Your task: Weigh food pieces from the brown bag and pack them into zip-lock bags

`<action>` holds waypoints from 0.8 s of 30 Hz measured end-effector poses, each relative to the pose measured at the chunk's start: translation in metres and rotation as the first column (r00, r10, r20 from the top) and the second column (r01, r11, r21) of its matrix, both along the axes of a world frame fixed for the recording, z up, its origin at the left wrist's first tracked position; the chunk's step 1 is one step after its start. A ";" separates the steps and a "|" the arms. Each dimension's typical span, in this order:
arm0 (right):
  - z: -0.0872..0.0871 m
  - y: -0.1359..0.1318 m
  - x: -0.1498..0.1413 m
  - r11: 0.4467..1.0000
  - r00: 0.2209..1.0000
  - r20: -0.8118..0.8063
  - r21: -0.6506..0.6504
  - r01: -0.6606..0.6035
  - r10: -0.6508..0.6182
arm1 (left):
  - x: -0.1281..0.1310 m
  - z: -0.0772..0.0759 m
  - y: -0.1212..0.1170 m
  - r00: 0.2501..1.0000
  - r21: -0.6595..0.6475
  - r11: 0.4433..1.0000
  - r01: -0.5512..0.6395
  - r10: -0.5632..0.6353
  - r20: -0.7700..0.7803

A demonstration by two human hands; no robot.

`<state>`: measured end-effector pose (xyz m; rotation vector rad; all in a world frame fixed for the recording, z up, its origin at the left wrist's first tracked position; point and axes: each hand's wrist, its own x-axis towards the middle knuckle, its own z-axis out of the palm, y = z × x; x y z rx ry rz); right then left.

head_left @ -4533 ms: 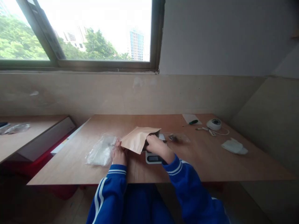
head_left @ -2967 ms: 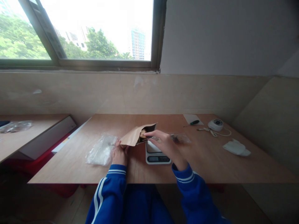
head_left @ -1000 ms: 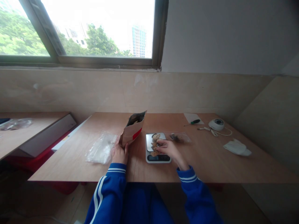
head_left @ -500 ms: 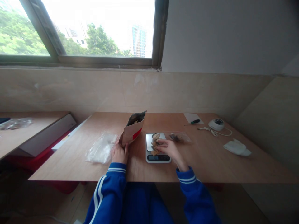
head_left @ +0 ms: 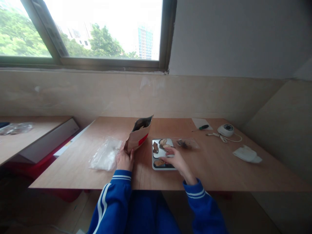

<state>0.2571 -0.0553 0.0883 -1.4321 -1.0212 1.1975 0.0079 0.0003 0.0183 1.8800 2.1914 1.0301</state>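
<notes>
My left hand [head_left: 124, 160] grips the lower end of a brown paper pouch [head_left: 136, 139] with a red patch. The pouch leans on the table with its mouth open, and dried pieces show inside. Over a white kitchen scale [head_left: 168, 168] is my right hand [head_left: 177, 161], thumb and fingers parted. Several dried slices lie on the scale: a dark brown slice [head_left: 155, 148] at the plate's left, a pale slice [head_left: 162, 142] near the back, and a tan slice [head_left: 159, 162] over the display. My right fingertips are close to the slices; whether they touch one is unclear.
A clear bag [head_left: 186, 143] with dark bits lies right of the scale. Clear plastic bags [head_left: 105, 155] lie left of the pouch. Farther right are a screwdriver [head_left: 204, 127] on paper, a white dome camera [head_left: 225, 130] with its cable, and a crumpled white tissue [head_left: 247, 154].
My right hand has parted its fingers and let go of the bunched slices. They now lie spread over the plate and display. My left hand and the pouch have stayed put.
</notes>
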 end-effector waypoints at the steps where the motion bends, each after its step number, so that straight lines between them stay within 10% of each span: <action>1: 0.000 -0.003 0.001 1.000 1.000 -0.004 -0.003 -0.014 0.014 | -0.001 -0.001 0.001 1.000 0.000 1.000 0.009 -0.009 0.002; 12: -0.003 -0.029 0.046 0.995 0.997 -0.046 0.076 0.058 -0.054 | 0.004 0.007 -0.003 0.999 -0.004 1.000 -0.004 0.004 0.036; 24: -0.054 -0.057 0.119 0.918 0.919 -0.003 0.039 0.394 -0.394 | 0.003 -0.001 -0.001 0.999 0.084 0.996 -0.023 0.019 0.049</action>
